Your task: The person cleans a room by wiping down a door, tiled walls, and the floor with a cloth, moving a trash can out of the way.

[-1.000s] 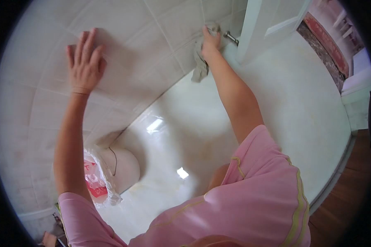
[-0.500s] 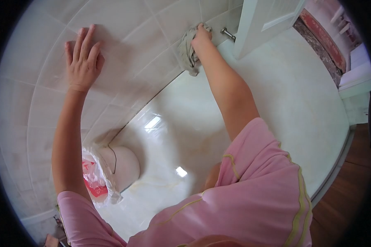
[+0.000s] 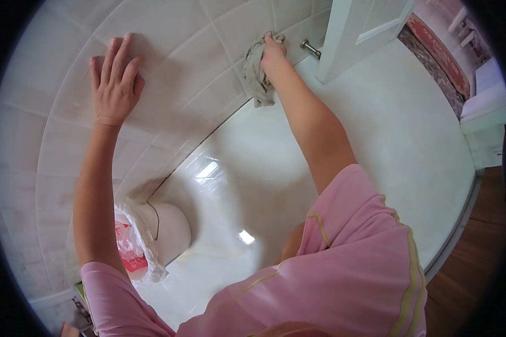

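A crumpled grey cloth [image 3: 257, 73] is under my right hand [image 3: 274, 51], pressed against the lower part of the tiled wall [image 3: 191, 50]. My right fingers close on the cloth, and its loose end hangs down to where wall and floor meet. Farther left and higher on the same wall, my left hand [image 3: 117, 84] lies flat with its fingers spread, holding nothing.
Below my left forearm stands a white bin [image 3: 171, 227] with a plastic liner and red-and-white wrappers. A metal door stop [image 3: 310, 49] juts from the wall beside a white door [image 3: 348, 45]. Glossy pale floor [image 3: 399, 146] lies between, with a patterned rug [image 3: 441, 56] beyond the door.
My right hand and the cloth have moved left along the wall, away from the door stop, and the cloth is bunched differently. My left hand has stayed nearly in place.
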`<state>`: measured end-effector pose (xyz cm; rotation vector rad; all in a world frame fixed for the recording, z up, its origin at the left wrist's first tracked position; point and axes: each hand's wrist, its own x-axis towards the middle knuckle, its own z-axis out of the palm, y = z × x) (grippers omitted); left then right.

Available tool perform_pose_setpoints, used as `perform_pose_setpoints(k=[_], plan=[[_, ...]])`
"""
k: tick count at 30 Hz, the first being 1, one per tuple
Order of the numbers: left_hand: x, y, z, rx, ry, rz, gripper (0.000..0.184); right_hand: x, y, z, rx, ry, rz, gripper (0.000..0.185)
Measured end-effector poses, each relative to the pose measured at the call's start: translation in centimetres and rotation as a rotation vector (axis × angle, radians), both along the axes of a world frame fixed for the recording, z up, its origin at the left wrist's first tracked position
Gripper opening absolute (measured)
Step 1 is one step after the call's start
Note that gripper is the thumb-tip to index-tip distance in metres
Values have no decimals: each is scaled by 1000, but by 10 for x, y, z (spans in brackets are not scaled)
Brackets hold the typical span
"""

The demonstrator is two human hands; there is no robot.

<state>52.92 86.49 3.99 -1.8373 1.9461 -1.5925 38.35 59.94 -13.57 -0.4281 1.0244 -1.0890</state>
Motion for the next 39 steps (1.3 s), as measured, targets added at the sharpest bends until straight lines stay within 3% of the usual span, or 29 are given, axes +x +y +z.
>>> perform_pose_setpoints(k=[3, 9, 12, 15, 18, 21, 22, 25, 26, 30, 33, 34, 37, 39], plan=[[0, -1, -6, 0, -4, -14, 17, 14, -21, -33, 1, -47, -63, 45], [-1, -2, -1, -21, -30, -17, 15, -2, -11, -20, 89, -186, -35, 44], [-1, -1, -3, 12, 0, 16, 16, 21, 3, -28, -233, 65, -47, 37], [-3, 0, -3, 42, 37, 31, 19, 16, 54, 37, -554, 525, 60, 45], [-2, 0, -3, 34, 28, 34, 18, 16, 63, 49, -787, 730, -77, 47], [-8, 3, 1, 63, 39, 72, 16, 24, 14, 6, -432, 233, -75, 45], [-6, 5, -1, 41, 31, 61, 16, 16, 0, 1, -231, -159, -85, 49], [0, -4, -2, -1, 5, 11, 15, 0, 47, 41, -424, 432, 6, 46], [-1, -2, -2, 1, 8, 27, 15, 15, 44, 24, -665, 504, -18, 45], [-1, -2, -5, -37, -39, 18, 15, 3, 46, 30, -833, 752, 29, 45], [-6, 1, -3, -8, -16, 46, 15, 13, 23, 17, -403, -13, -25, 46], [-5, 0, -3, -18, 3, 29, 15, 14, 28, 22, -460, -13, -32, 49], [0, -3, -6, -41, -7, 23, 16, 20, 62, 38, -734, 647, 42, 52], [0, -2, -4, -18, -4, 25, 17, 15, 68, 35, -704, 619, 5, 53]])
